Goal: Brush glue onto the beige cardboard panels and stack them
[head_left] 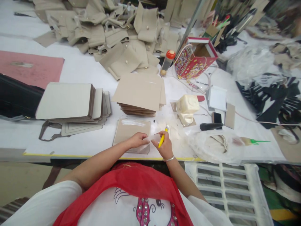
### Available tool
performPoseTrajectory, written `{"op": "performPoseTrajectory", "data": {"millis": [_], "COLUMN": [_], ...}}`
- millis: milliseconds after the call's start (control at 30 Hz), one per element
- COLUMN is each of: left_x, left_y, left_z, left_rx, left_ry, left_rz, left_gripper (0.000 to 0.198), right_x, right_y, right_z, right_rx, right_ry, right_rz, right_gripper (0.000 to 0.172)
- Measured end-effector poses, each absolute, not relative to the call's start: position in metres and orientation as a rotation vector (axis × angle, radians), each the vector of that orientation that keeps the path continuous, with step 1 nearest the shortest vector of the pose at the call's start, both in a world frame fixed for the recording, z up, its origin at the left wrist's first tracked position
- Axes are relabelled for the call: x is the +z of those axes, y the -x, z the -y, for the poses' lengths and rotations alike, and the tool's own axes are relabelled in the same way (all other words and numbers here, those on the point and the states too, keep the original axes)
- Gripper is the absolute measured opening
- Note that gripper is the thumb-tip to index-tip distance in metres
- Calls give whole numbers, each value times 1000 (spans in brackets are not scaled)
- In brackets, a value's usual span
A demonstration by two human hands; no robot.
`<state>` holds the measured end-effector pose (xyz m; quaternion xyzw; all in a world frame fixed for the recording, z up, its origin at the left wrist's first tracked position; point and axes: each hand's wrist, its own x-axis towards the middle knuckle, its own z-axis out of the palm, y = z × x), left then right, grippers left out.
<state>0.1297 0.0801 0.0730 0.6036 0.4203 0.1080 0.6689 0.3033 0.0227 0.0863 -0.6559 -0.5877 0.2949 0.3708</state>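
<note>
My left hand (138, 140) pinches one end of a whitish, translucent strip (154, 137) over the near stack of beige panels. The strip's other end reaches the fingers of my right hand (166, 147). That hand also grips a slim yellow pen-like tool (162, 141), tilted, whose exact kind I cannot make out. Below my hands, the top beige panel (131, 128) has a shiny wet-looking streak along its far edge. Just behind it rises a taller stack of beige panels (138, 91). A cream-coloured, glue-smeared container (187, 105) stands to the right.
Pale boards (66, 100) are stacked at left. Beige flap pieces with small studs (127, 61) pile up behind. A red patterned paper bag (196, 59) and a red-capped jar (167, 62) stand at the back. A clear plastic bag (199, 144) lies on the right.
</note>
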Motion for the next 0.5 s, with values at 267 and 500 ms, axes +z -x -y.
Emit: {"op": "performPoseTrajectory", "data": {"millis": [267, 500], "left_x": [66, 45], "left_y": [-59, -20], "left_z": [-94, -122], "left_rx": [162, 565], "left_ry": [-1073, -746], "left_rz": [-1147, -1431], "left_gripper": [30, 34], "right_x": [59, 26], "right_y": [-287, -270], "right_z": [-49, -83], "right_rx": [603, 534], "right_ry": [1935, 1942], "right_rz": [1505, 1481], "right_gripper": [26, 30]}}
